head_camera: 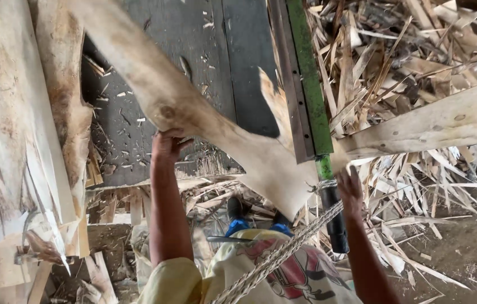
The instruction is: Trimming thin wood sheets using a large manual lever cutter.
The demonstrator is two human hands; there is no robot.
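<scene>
A long, thin sheet of pale wood veneer (193, 107) hangs across the view from upper left to right, passing under a green metal blade bar (306, 79). My left hand (166, 143) grips the veneer's lower edge near a knot. On the other side of the bar, my right hand (350, 186) holds the veneer's underside, beside the bar's black handle (335, 217). A twisted rope (283, 250) runs from the handle down toward my body.
More veneer sheets (7, 129) lie stacked at the left. A heap of wood strips and offcuts (396, 62) fills the right side and the ground below. A dark flat table surface (216, 56) lies behind the sheet. My feet in blue shoes (238, 225) stand among scraps.
</scene>
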